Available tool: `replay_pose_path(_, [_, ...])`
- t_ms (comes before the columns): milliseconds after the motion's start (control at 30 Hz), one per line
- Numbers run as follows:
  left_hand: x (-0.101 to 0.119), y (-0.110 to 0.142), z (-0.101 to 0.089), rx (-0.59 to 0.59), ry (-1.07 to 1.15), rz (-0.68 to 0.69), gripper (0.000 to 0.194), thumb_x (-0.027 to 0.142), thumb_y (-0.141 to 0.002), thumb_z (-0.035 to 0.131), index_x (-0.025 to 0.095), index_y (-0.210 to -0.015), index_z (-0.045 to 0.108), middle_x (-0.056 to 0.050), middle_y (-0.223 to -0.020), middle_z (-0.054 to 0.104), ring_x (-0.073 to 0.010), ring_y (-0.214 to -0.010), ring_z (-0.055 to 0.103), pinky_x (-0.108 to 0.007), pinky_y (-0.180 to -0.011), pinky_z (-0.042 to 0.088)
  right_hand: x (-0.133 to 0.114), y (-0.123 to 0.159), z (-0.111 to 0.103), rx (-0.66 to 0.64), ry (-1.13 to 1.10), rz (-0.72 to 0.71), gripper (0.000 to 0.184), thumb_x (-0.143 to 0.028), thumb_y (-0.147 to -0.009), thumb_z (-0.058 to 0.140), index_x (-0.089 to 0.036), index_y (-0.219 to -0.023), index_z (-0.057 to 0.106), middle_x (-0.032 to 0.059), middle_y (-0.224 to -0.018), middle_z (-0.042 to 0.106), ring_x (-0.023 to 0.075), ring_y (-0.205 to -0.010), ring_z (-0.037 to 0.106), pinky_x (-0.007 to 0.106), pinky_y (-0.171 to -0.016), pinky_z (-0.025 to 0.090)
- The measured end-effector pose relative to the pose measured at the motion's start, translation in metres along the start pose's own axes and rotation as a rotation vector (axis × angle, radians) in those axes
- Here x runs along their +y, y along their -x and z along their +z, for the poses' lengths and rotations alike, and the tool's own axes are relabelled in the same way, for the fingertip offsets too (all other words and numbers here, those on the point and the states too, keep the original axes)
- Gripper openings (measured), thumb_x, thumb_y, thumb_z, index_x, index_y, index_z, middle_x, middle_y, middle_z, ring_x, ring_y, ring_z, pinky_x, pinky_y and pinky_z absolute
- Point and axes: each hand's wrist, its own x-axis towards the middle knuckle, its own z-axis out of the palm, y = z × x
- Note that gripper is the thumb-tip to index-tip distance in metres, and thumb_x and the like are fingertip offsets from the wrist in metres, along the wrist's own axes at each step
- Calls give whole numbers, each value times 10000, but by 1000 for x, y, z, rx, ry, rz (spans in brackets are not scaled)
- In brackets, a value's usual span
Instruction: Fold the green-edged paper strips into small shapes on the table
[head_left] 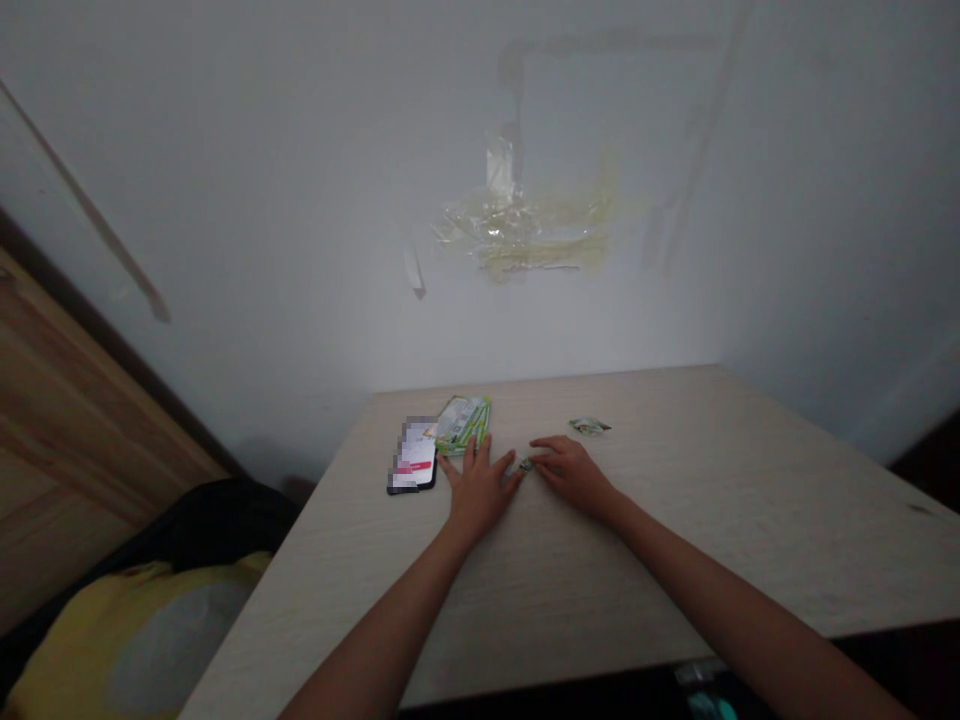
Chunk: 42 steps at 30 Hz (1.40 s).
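My left hand (480,490) rests on the table with its fingers spread. Its fingertips reach the near edge of a stack of green and white packets (463,422), and its thumb comes up to a small green piece (526,466) that looks like a bit of wrapper. From the other side, my right hand (576,476) pinches that small piece between thumb and finger; how much of it the fingers cover I cannot tell. Beyond the right hand lies a crumpled green and white wrapper (589,427). A phone (417,462) with a lit screen lies left of the stack.
The pale wooden table (697,500) backs onto a white wall (300,200) with peeling clear tape (517,225). Low on the left are a yellow and grey soft item (142,640) and a wooden panel (75,400). Dark space lies below the table's front edge.
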Motion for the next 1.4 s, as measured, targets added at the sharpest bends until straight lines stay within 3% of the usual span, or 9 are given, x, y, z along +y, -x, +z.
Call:
replay_pose_path(567, [1,-1,-2,-30,17,-25,457,629,-893,359,453,-1262,564,-38,-1514,379,-355,-1416,222,-759,-1033,-1,-1,0,0,-107,82,42,248,-298,-898,581,-297,-1111,708,93,-1205,631,252,-1161,512,450,-981,431])
replay_pose_path(767, [0,0,-1,-23,9,-19,449,615,-898,366,450,-1270,556,-43,-1513,379,-342,-1418,221,-757,-1037,4,-2,2,3,-81,55,56,270,-294,-900,579,-281,-1145,692,103,-1233,612,240,-1140,539,443,-984,434])
replay_pose_path(1067, [0,0,-1,-11,19,-9,450,616,-901,360,442,-1262,565,-44,-1506,389,-340,-1415,236,-758,-1037,15,-1,0,3,-56,46,38,202,-280,-893,585,-271,-1014,746,92,-1136,661,230,-1080,568,419,-945,462])
replay_pose_path(1267, [1,1,-1,-1,2,-13,452,609,-906,358,437,-1273,558,-45,-1507,389,-339,-1419,224,-748,-1047,12,-10,-2,-1,-25,-17,-66,221,-201,-899,558,-233,-1031,732,67,-1126,692,211,-1081,581,401,-977,440])
replay_pose_path(1400, [-1,1,3,29,10,4,436,595,-917,348,441,-1267,557,-52,-1501,398,-329,-1418,232,-765,-1030,5,-13,-4,-3,-77,-46,-88,223,-223,-904,556,-250,-1043,727,43,-1064,725,207,-1062,596,404,-979,433])
